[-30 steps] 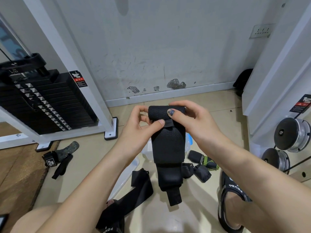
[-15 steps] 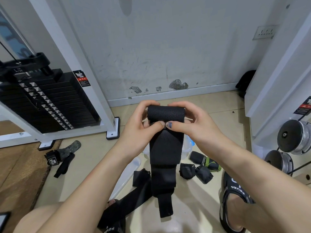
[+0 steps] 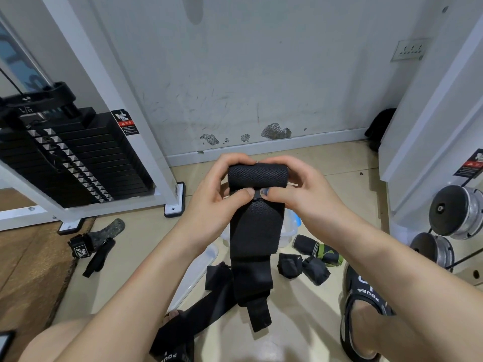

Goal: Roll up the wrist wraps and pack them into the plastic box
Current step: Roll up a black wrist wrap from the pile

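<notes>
I hold a black wrist wrap up in front of me, its top end wound into a thick roll and its tail hanging toward the floor. My left hand grips the roll's left end, thumb pressing on the front. My right hand grips the right end, thumb meeting the left thumb at the middle. The clear plastic box sits on the floor behind the wrap, mostly hidden. Its lid lies to the left. Another unrolled black wrap lies on the floor below. Rolled wraps lie to the right of the box.
A weight stack machine with a white frame stands at left. A grey strap and black strap lie near its foot. Weight plates sit at right. My sandalled foot rests at lower right. A wall runs behind.
The roll at the top of the wrap has grown thicker as both hands wound it, and the hanging tail has shortened and risen off the floor.
</notes>
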A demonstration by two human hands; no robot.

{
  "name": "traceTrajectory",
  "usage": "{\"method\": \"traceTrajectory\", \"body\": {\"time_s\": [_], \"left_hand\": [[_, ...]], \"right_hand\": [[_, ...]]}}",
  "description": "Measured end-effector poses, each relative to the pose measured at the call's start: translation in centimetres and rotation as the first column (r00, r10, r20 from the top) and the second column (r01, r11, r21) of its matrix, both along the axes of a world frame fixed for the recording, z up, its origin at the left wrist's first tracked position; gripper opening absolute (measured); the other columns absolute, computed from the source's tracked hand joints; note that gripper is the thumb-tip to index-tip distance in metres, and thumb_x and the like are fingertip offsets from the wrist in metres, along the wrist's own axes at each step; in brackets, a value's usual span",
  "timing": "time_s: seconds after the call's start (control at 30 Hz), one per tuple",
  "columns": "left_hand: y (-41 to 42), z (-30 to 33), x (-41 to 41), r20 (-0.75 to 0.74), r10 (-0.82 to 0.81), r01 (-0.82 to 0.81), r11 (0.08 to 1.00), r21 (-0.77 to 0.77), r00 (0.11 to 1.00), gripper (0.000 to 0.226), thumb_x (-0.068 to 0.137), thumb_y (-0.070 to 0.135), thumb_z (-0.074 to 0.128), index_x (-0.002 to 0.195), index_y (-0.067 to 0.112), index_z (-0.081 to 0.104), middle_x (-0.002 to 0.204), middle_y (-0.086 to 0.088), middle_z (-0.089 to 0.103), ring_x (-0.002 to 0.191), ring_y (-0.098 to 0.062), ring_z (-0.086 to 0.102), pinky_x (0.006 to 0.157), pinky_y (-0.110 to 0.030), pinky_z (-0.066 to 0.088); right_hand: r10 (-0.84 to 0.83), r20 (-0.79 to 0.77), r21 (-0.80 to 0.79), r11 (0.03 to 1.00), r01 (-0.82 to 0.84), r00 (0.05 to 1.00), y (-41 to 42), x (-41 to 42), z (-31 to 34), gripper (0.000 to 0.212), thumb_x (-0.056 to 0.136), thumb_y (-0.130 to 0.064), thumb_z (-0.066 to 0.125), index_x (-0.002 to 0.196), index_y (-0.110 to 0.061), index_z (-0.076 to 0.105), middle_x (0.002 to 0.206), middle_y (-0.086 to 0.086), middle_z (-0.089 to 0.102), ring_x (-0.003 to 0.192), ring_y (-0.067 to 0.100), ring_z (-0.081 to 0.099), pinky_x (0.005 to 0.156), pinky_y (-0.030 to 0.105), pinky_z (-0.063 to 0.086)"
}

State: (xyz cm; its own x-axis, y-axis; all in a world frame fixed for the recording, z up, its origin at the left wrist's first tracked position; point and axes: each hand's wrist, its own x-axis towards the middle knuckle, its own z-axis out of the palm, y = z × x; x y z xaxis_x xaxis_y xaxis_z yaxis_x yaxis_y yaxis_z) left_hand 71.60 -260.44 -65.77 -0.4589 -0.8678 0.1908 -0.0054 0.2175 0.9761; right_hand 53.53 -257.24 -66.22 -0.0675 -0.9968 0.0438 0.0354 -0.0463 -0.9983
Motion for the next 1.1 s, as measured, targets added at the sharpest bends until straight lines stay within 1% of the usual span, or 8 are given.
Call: {"method": "traceTrajectory", "body": {"time_s": [0.2, 0.37, 0.6, 0.7, 0.8, 0.9, 1.0, 1.1], "left_hand": [[0.0, -0.1, -0.3, -0.049, 0.036, -0.036, 0.999, 0.009, 0.998, 0.018, 0.098, 0.008, 0.064, 0.113, 0.018, 0.062, 0.093, 0.019, 0.068, 0.086, -0.001, 0.066, 0.074, -0.015, 0.051], [-0.2, -0.4, -0.3, -0.072, 0.049, -0.046, 0.998, 0.036, 0.996, 0.017, 0.097, 0.003, 0.065, 0.110, 0.014, 0.062, 0.094, 0.015, 0.072, 0.088, -0.005, 0.070, 0.075, -0.019, 0.054], [-0.6, -0.6, -0.1, -0.087, 0.050, -0.047, 0.998, 0.032, 0.995, 0.020, 0.094, -0.002, 0.067, 0.105, 0.014, 0.063, 0.097, 0.013, 0.073, 0.092, -0.010, 0.070, 0.080, -0.021, 0.054], [-0.8, -0.7, 0.1, -0.065, 0.048, -0.049, 0.999, 0.000, 0.997, 0.024, 0.093, -0.004, 0.070, 0.099, 0.019, 0.065, 0.100, 0.016, 0.072, 0.096, -0.009, 0.069, 0.084, -0.022, 0.053], [-0.9, -0.6, 0.1, -0.070, 0.056, -0.056, 0.998, -0.007, 0.996, 0.025, 0.087, 0.002, 0.075, 0.093, 0.026, 0.069, 0.109, 0.015, 0.071, 0.103, -0.011, 0.069, 0.088, -0.025, 0.053], [-1.0, -0.6, 0.1, -0.073, 0.073, -0.074, 0.997, -0.016, 0.995, 0.024, 0.082, 0.010, 0.075, 0.087, 0.032, 0.071, 0.122, 0.003, 0.066, 0.109, -0.016, 0.068, 0.092, -0.029, 0.054], [-0.8, -0.7, 0.0, -0.065, 0.070, -0.071, 0.997, -0.025, 0.995, 0.025, 0.086, 0.002, 0.075, 0.097, 0.024, 0.069, 0.121, 0.002, 0.066, 0.108, -0.014, 0.067, 0.089, -0.026, 0.053], [-0.3, -0.4, -0.4, -0.074, 0.048, -0.045, 0.998, 0.034, 0.996, 0.038, 0.096, -0.002, 0.066, 0.125, 0.021, 0.058, 0.115, 0.009, 0.068, 0.101, -0.009, 0.069, 0.085, -0.023, 0.055]], "right_hand": [[-0.001, -0.020, -0.008, 1.000, 0.001, 1.000, 0.0, 0.0, -0.1, 0.041, 0.081, 0.009, 0.072, 0.113, -0.017, 0.071, 0.107, 0.009, 0.072, 0.096, 0.014, 0.070, 0.089, 0.037, 0.059], [-0.012, -0.083, -0.015, 1.000, 0.011, 0.996, 0.0, -0.1, 0.2, 0.042, 0.084, 0.010, 0.070, 0.116, -0.017, 0.070, 0.113, 0.011, 0.072, 0.107, 0.016, 0.068, 0.092, 0.035, 0.058], [0.000, -0.100, 0.000, 1.000, 0.000, 0.995, 0.2, 0.1, 0.6, 0.048, 0.086, 0.009, 0.071, 0.127, -0.016, 0.065, 0.120, 0.014, 0.069, 0.089, 0.007, 0.073, 0.089, 0.027, 0.059], [0.023, -0.081, 0.015, 1.000, -0.022, 0.996, 0.2, 0.0, 0.8, 0.045, 0.087, -0.002, 0.077, 0.127, -0.021, 0.066, 0.120, 0.010, 0.070, 0.095, 0.005, 0.072, 0.091, 0.027, 0.057], [0.034, 0.019, 0.039, 0.999, -0.035, 0.999, 0.0, 0.0, 0.8, 0.034, 0.090, -0.024, 0.077, 0.123, -0.028, 0.070, 0.116, 0.003, 0.074, 0.110, 0.015, 0.071, 0.098, 0.033, 0.055], [-0.004, 0.043, 0.056, 0.998, 0.001, 0.999, -0.1, 0.1, 0.6, 0.026, 0.097, -0.021, 0.070, 0.122, -0.026, 0.070, 0.114, 0.011, 0.073, 0.101, 0.014, 0.071, 0.090, 0.030, 0.056], [-0.004, 0.129, 0.076, 0.997, -0.006, 0.992, -0.1, 0.1, 0.6, 0.026, 0.096, -0.013, 0.070, 0.121, -0.017, 0.069, 0.110, 0.018, 0.073, 0.096, 0.018, 0.071, 0.086, 0.032, 0.057], [0.001, 0.205, 0.066, 0.998, -0.015, 0.979, -0.2, 0.0, 1.0, 0.027, 0.095, -0.008, 0.070, 0.121, -0.011, 0.067, 0.105, 0.013, 0.072, 0.095, 0.020, 0.070, 0.088, 0.034, 0.056]]}}
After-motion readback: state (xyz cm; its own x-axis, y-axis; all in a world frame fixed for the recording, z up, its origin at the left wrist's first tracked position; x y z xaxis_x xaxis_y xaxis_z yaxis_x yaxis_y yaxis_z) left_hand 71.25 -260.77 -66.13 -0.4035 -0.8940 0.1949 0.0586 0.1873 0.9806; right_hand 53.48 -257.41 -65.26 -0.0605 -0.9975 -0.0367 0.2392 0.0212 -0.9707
